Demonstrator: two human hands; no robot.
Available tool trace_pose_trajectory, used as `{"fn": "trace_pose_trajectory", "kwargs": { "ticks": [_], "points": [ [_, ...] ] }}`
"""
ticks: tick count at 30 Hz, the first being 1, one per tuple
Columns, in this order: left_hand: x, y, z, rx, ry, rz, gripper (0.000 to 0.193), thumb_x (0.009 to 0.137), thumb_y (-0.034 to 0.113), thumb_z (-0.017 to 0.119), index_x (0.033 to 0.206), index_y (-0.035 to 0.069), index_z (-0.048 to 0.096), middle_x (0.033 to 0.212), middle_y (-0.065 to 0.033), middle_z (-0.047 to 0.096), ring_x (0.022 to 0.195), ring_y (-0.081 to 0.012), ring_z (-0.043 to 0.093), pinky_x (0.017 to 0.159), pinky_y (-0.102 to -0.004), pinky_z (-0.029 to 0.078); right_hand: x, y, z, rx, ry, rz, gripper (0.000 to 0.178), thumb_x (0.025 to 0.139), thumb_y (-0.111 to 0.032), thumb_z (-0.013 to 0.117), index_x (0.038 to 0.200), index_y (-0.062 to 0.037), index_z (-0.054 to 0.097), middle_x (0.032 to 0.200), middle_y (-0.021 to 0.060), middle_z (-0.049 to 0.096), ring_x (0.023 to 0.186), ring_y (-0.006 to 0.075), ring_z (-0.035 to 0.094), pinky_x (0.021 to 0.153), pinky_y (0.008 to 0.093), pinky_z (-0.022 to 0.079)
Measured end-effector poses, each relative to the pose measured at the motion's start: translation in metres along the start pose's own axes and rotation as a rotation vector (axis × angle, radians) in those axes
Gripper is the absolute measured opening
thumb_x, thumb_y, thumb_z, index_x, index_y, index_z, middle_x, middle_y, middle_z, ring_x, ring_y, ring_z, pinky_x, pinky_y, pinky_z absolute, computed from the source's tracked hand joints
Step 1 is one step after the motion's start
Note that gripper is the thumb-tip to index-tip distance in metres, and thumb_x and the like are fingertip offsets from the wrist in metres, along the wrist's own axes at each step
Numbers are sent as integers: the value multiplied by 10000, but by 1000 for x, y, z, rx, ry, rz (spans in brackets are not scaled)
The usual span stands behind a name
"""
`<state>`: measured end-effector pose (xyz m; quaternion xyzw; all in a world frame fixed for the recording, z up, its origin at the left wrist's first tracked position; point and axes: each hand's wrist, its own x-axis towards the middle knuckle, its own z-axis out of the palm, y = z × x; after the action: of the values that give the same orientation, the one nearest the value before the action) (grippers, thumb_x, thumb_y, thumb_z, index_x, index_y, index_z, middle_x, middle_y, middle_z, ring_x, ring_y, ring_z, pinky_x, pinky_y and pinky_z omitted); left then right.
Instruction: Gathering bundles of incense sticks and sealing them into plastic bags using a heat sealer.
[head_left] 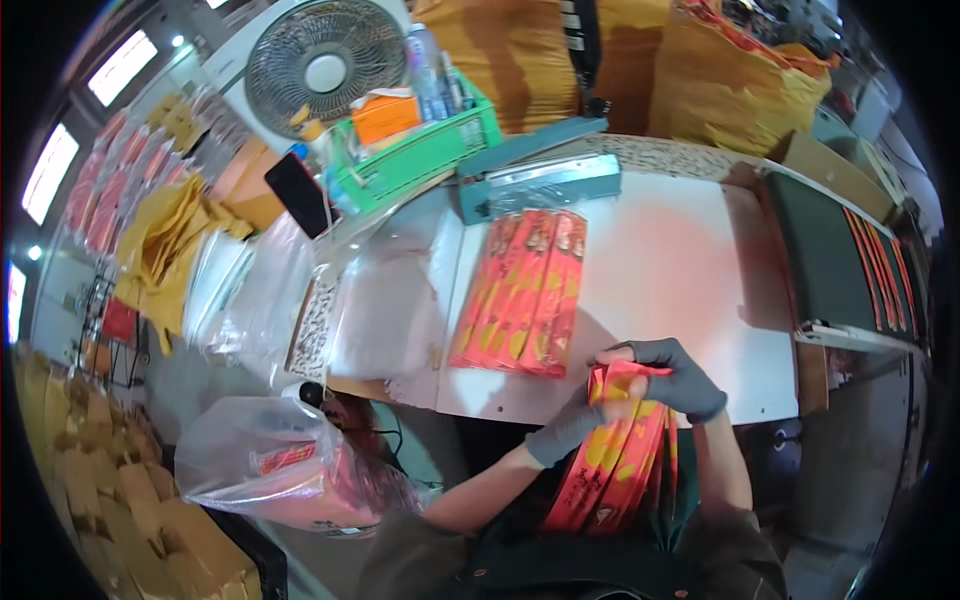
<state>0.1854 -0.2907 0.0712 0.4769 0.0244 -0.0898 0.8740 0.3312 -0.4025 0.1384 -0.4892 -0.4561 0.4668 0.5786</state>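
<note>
Long, narrow red packets (601,465) with yellow print are in both my hands at the table's near edge, hanging down toward my lap. My left hand (590,420), in a grey glove with bare fingertips, grips them from the left below their upper end. My right hand (675,378), gloved alike, closes around the top edge from the right, its thumb and fingers pinching there. Just beyond lies a bundle of similar red packets (522,295) side by side, flat on the white tabletop (650,270). Its far end reaches a teal heat sealer (545,184) with its arm raised.
A green crate (420,150) of bottles and an orange box stands behind, with a phone (298,195) and fan (325,73) nearby. Clear plastic bags (390,310) lie left. Below is a bag of red packets (300,470). A dark green conveyor (825,255) carries red strips at right.
</note>
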Motion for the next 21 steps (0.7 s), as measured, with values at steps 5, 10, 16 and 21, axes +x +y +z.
{"fn": "trace_pose_trajectory", "kwargs": {
  "ticks": [5, 10, 16, 21],
  "points": [
    [-30, -37, -44, 250, 446, 315, 567, 909, 303, 553, 1349, 2, 360, 1275, -95, 461, 1148, -186, 472, 974, -316, 376, 38, 51, 4, -9, -26, 138, 244, 838, -136, 645, 1027, 18, 665, 927, 62, 668, 865, 96, 577, 823, 262, 453],
    [-152, 71, -186, 1029, 856, 362, 309, 873, 75, 524, 1175, 29, 576, 1075, -55, 628, 968, -156, 583, 858, -309, 443, 46, 76, 2, -46, 39, 203, 217, 821, -110, 642, 1007, -5, 683, 892, 43, 666, 841, 84, 554, 795, 247, 441],
    [-223, 79, -277, 1492, 1145, -75, 231, 738, 198, 668, 857, 18, 584, 799, -177, 573, 779, -365, 575, 691, -411, 472, 59, 64, 12, -93, -48, 191, 247, 823, -134, 647, 1035, -14, 685, 924, 40, 672, 872, 98, 562, 820, 261, 438],
    [-216, 93, -286, 1614, 1282, 141, 229, 896, 228, 534, 806, 19, 560, 754, -144, 585, 682, -309, 585, 637, -377, 471, 56, 63, 19, -23, -16, 201, 245, 831, -125, 634, 1046, -19, 686, 960, 52, 677, 905, 107, 571, 848, 264, 438]
  ]
}}
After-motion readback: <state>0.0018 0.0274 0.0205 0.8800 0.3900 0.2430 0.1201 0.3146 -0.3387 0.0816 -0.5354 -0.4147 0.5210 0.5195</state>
